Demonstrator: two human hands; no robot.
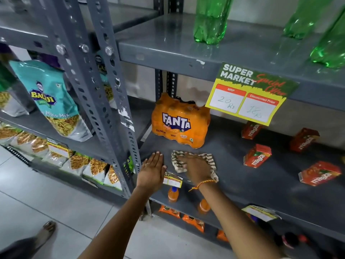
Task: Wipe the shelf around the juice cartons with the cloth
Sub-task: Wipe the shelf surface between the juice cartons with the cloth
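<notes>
A striped brown-and-white cloth (208,159) lies on the grey metal shelf (248,182), near its front left. My right hand (196,165) presses flat on the cloth, fingers spread over it. My left hand (153,170) rests flat and empty on the shelf's front edge, just left of the cloth. Several small red juice cartons stand or lie on the right half of the shelf, the nearest upright one (257,155) well right of the cloth and another lying on its side (319,175).
An orange Fanta multipack (180,121) stands just behind the cloth. A yellow price sign (250,94) hangs from the shelf above, where green bottles (211,19) stand. A slotted upright post (104,94) rises at left, with snack bags (52,98) beyond. Small orange bottles (173,193) sit below.
</notes>
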